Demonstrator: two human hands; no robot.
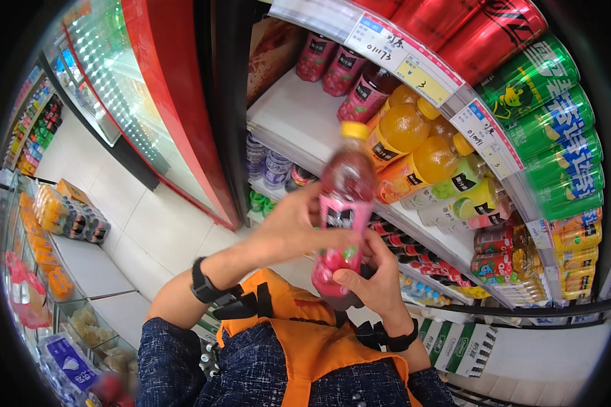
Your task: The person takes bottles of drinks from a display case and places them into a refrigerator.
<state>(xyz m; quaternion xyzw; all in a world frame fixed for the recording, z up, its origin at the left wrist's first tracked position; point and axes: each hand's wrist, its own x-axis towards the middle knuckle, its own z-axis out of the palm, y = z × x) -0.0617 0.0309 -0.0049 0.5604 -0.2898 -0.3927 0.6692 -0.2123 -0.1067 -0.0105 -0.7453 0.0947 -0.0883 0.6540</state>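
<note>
Between my two hands a plastic bottle of reddish juice (pixel 349 178) with a yellow cap and a pink label stands nearly upright, a little blurred. My left hand (pixel 290 229) wraps around its middle, thumb across the label. Lower down, my right hand (pixel 377 280) grips the bottle near its base, with the thumb on the front. Behind the bottle is a shelf (pixel 295 112) of drinks. Similar pink-labelled bottles (pixel 364 94) stand there at the back, and orange juice bottles (pixel 422 163) are beside them.
Red cans (pixel 494 40) and green cans (pixel 545 107) line the shelf above, whose edge carries price tags (pixel 387 46). A red-framed glass-door cooler (pixel 183 102) stands at left. Shrink-wrapped drink packs (pixel 68 213) sit on a glass counter. Cartons (pixel 455 346) lie low at right.
</note>
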